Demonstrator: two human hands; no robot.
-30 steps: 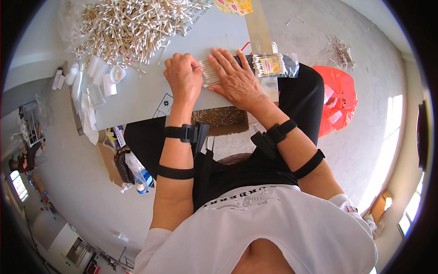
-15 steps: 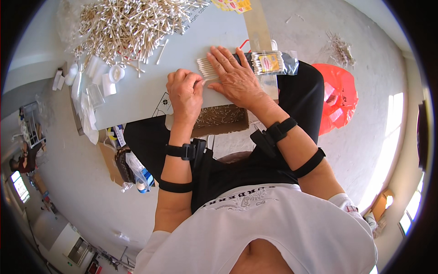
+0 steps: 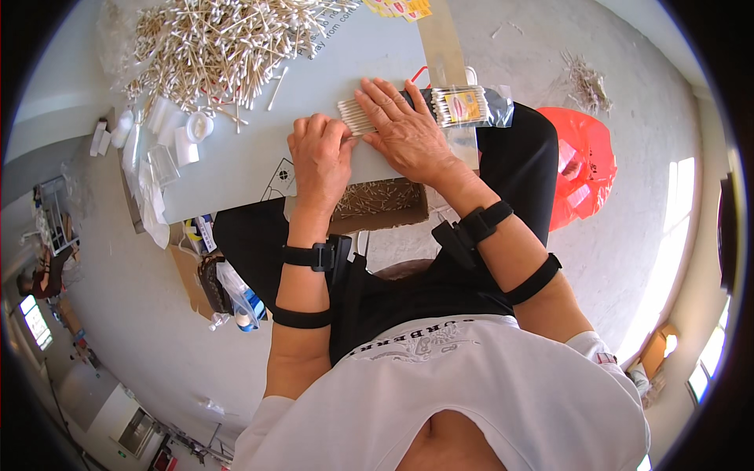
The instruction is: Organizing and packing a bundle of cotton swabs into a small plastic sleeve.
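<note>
A row of cotton swabs (image 3: 355, 118) lies side by side on the grey tabletop (image 3: 236, 169). My right hand (image 3: 412, 140) rests flat across the row, fingers stretched out and thumb toward the left, hiding part of it. At the row's near left edge, my left hand (image 3: 320, 161) is closed, thumb and fingertips pinching a cotton swab that is mostly hidden. Just right of my right fingers, a bundle of swabs with a yellow card (image 3: 463, 106) lies in clear plastic wrap (image 3: 499, 108) near the table's right edge.
A large heap of loose swabs (image 3: 220, 47) covers the far left, beside plastic tubs (image 3: 200, 125). Below the table edge sits a cardboard box (image 3: 415, 202) holding swabs. Yellow cards (image 3: 399, 8) lie at the back. A red plastic bag (image 3: 581, 169) is on the floor at right.
My left hand has shifted slightly up and right, its fingertips now against the near edge of the swab row. The right hand stays nearly still.
</note>
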